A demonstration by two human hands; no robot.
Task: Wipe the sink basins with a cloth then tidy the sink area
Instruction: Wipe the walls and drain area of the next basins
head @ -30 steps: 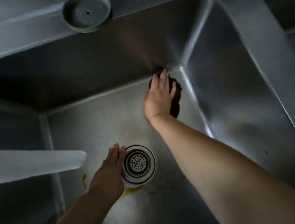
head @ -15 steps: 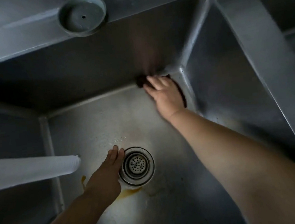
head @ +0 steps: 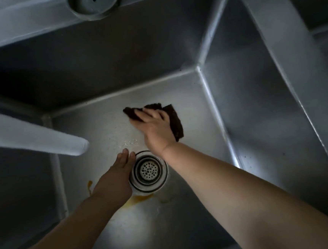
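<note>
I look down into a steel sink basin. My right hand lies flat on a dark brown cloth and presses it against the basin floor, just beyond the round drain strainer. The cloth sticks out past the fingers on the left and along the hand's right side. My left hand rests flat on the floor, fingers together, touching the strainer's left rim and holding nothing.
A pale faucet spout juts in from the left above the basin. A round grey cap sits on the back ledge. Orange-brown stains mark the floor near the drain. A steel divider runs along the right.
My right hand has slid the cloth from the far right corner of the basin toward the drain and to the left. My left hand has stayed beside the strainer.
</note>
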